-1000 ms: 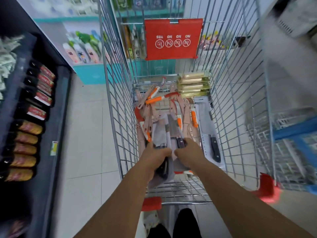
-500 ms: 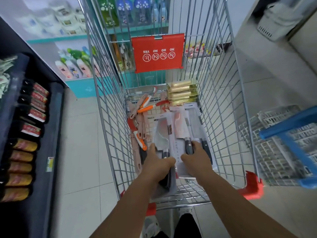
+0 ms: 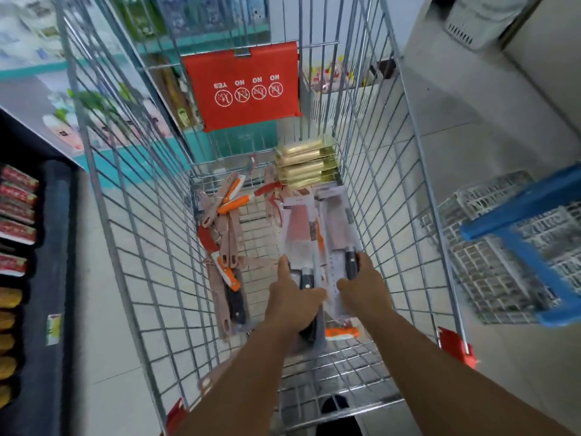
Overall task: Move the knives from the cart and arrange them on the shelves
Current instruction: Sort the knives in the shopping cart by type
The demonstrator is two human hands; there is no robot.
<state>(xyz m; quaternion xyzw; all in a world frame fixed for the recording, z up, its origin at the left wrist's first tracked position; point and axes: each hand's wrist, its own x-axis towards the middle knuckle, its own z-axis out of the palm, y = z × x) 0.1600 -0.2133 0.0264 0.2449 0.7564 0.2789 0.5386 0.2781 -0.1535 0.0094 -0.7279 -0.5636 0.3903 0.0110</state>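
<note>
The task looks barely begun: most knives (image 3: 231, 199) lie loose in the cart (image 3: 135, 215) at frame centre, and no shelved knife shows. Both arms reach down into the cart. The left hand (image 3: 294, 302) and right hand (image 3: 361, 289) each curl their fingers round a packaged cleaver (image 3: 301, 237), seemingly gathering them to lift out.

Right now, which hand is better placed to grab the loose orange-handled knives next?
Left. The left hand sits nearer the orange-handled knives piled along the cart's left wall, though both hands hold packaged cleavers; the right hand is farther.
</note>
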